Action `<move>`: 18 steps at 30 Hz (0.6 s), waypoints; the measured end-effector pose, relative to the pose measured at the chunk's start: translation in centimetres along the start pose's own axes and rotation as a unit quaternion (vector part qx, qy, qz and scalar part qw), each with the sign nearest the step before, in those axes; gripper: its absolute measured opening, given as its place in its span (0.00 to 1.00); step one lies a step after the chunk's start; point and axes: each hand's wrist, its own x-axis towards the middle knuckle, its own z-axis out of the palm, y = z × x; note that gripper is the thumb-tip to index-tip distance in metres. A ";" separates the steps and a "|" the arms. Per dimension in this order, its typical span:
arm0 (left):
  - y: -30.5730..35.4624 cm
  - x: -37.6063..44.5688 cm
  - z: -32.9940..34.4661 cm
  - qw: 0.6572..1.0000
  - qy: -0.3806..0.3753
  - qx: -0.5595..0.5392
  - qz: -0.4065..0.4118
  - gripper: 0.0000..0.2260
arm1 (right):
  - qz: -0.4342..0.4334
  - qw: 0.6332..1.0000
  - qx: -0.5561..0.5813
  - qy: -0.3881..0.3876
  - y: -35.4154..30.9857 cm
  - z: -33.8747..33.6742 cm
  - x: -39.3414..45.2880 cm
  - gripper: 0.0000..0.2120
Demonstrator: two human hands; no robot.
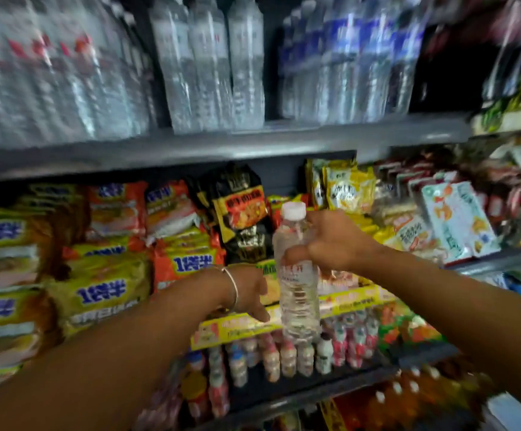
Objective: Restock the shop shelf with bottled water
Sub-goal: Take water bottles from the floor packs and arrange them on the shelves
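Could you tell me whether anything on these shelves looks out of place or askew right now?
Nothing is spilled or visibly damaged. The one item off its shelf is the water bottle, held upright by the right hand in front of the noodle packets, below the water shelf. The noodle packets lie loosely heaped, not squared.

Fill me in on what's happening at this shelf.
A person is restocking water. Their right hand grips a clear water bottle with a white cap, held upright in front of the noodle packets. The left hand, bracelet on the wrist, reaches forward beside it, holding nothing visible. The top shelf already carries rows of bottled water.
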 end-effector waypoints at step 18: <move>-1.6 -11.4 -27.4 0.958 0.271 -0.078 -0.054 0.13 | -0.124 0.986 0.049 0.100 -20.8 -17.1 12.9 0.11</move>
